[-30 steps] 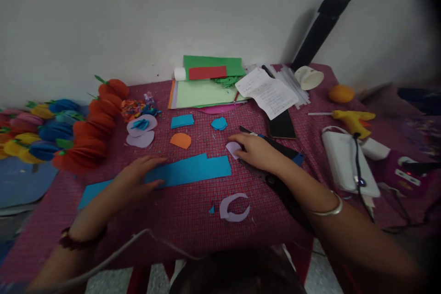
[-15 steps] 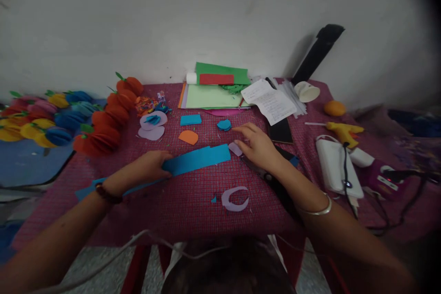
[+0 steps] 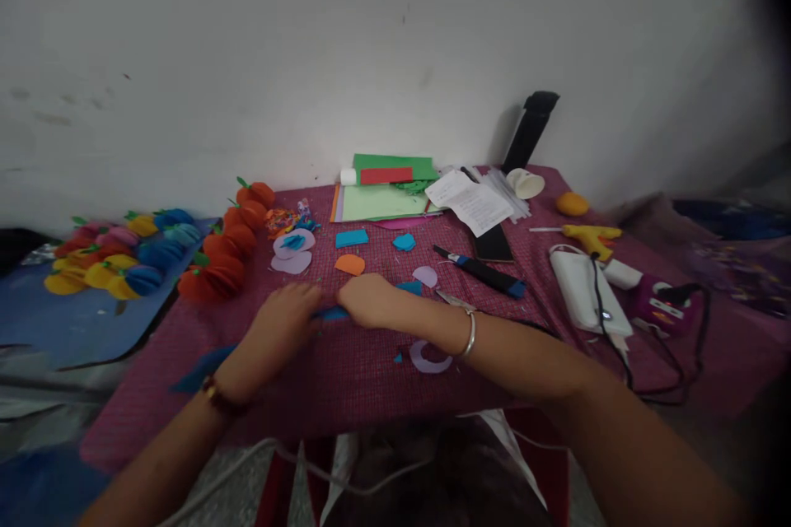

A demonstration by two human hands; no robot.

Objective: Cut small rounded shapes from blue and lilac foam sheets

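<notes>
A long blue paper strip (image 3: 334,314) runs under and between my two hands, low over the table. My left hand (image 3: 281,328) is closed on it, slightly blurred, and the strip's left end trails out below the wrist. My right hand (image 3: 371,301), fingers curled in, grips the strip close beside the left; a short blue end shows past the knuckles. Just beyond the hands lie an orange paper piece (image 3: 350,264), a folded blue paper rectangle (image 3: 352,238), a small blue cut-out stack (image 3: 404,242) and a lilac rounded piece (image 3: 425,276).
A utility knife (image 3: 482,272) and partly hidden scissors (image 3: 451,298) lie near my right forearm. Paper pumpkins (image 3: 213,276) line the left. At right are a yellow glue gun (image 3: 590,237) and a white power bank (image 3: 584,292) with cables. Paper sheets (image 3: 376,204) are stacked behind.
My right hand has moved left from beside the lilac piece onto the blue strip, near my left hand. The view has shifted, and the utility knife and scissors are now uncovered.
</notes>
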